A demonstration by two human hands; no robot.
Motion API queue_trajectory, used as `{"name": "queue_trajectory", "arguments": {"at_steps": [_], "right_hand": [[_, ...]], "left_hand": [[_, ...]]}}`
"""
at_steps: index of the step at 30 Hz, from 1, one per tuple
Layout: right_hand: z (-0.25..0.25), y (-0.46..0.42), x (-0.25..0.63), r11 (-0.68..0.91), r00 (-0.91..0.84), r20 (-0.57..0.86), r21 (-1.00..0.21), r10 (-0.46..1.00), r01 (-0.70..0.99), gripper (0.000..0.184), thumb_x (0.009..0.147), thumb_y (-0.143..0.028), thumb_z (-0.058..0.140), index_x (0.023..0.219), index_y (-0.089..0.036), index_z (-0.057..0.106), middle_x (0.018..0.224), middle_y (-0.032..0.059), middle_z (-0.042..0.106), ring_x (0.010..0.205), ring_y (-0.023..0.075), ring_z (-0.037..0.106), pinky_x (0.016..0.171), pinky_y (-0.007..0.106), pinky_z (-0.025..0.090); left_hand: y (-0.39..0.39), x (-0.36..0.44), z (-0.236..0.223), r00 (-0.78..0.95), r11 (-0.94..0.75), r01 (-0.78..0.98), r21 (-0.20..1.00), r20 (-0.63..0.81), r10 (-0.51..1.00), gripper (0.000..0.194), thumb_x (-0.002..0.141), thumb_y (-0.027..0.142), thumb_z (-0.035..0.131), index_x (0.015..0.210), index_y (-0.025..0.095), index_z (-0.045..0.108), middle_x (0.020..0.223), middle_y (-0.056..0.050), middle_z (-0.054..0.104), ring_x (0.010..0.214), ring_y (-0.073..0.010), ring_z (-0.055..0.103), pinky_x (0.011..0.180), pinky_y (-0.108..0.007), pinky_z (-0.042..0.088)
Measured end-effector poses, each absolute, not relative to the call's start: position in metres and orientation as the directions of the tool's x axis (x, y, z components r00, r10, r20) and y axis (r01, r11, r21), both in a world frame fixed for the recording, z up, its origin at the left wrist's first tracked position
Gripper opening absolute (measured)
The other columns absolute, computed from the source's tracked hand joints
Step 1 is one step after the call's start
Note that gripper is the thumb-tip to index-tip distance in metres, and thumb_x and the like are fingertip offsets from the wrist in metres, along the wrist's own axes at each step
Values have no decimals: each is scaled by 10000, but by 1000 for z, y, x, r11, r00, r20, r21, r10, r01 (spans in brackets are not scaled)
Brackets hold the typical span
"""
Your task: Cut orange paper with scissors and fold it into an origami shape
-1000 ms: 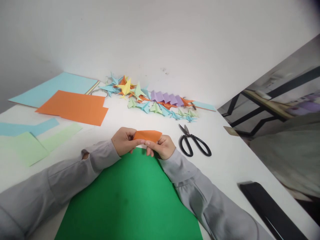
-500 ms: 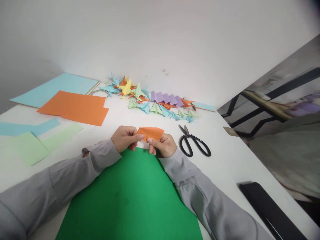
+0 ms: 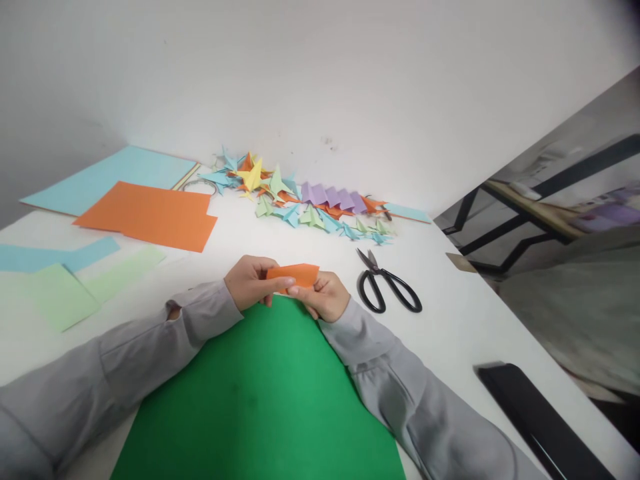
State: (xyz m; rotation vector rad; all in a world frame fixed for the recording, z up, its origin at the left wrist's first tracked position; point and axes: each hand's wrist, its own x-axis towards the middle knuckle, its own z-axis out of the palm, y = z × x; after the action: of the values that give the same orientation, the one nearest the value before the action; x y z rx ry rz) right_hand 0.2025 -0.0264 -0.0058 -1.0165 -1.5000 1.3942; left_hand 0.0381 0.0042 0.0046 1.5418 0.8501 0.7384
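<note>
— Left hand [image 3: 253,283], what is it doing?

— Pinching a small folded piece of bright orange paper [image 3: 304,273], thumb laid along the near face.

— And the right hand [image 3: 327,298]?

— Pinching the same piece, its thumb tip just beside the left one at the near edge.

— What's around them? Biggest first.

— The white tabletop [image 3: 455,320]. On it a large smooth green sheet [image 3: 260,387] spreads on the near side of both hands. At the far left lies a broad light blue sheet [image 3: 115,173], partly covered by flat orange sheets [image 3: 150,213].

— Beyond the hands?

— A long cluster of folded paper shapes [image 3: 330,195] in blue, yellow, green, purple and orange. Near the right edge lies a long black object [image 3: 540,413]; I can't tell what it is. Closer to the right hand are black-handled scissors [image 3: 376,270], blades slightly parted.

— And the folded piece, exactly?

— Between the two hands, touching both: left end in the left, near edge towards the right in the other.
</note>
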Motion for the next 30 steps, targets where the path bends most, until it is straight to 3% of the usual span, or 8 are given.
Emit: {"name": "queue_trajectory", "arguments": {"at_steps": [6, 10, 15, 30], "right_hand": [[-8, -28, 201, 34, -371, 15, -998, 929, 44, 282, 686, -428, 632, 676, -147, 606, 265, -91, 389, 221, 40, 268, 278, 191, 164], [-8, -27, 203, 4, -346, -9, -999, 938, 38, 316, 681, -432, 631, 555, -150, 560, 296, -52, 474, 244, 47, 338, 293, 178, 246], [-8, -28, 202, -11, -295, -13, -1000, 956, 7, 284, 625, -403, 676, 585, -139, 582, 349, -37, 537, 278, 65, 418, 309, 177, 322], [-4, -25, 207, -60, -299, -49, -998, 953, -29, 197, 559, -256, 664, 431, -136, 574, 304, -20, 522, 250, 64, 391, 294, 183, 293]], "left_hand": [[5, 37, -1, 550, -147, 146, 978, 43, 834, 318, 668, 403, 637, 544, 128, 536, 362, 40, 493, 325, -66, 454, 347, -169, 331], [5, 36, 1, 566, -138, 149, 979, 29, 824, 281, 690, 365, 612, 564, 124, 540, 375, 30, 509, 339, -66, 458, 362, -169, 339], [6, 36, 2, 611, -105, 137, 985, -1, 792, 194, 662, 292, 623, 633, 106, 578, 414, 42, 507, 365, -68, 480, 373, -168, 356], [10, 34, 11, 682, 134, 42, 990, -127, 720, 304, 509, 310, 753, 580, 98, 547, 446, 41, 530, 369, -68, 506, 377, -176, 430]]}}
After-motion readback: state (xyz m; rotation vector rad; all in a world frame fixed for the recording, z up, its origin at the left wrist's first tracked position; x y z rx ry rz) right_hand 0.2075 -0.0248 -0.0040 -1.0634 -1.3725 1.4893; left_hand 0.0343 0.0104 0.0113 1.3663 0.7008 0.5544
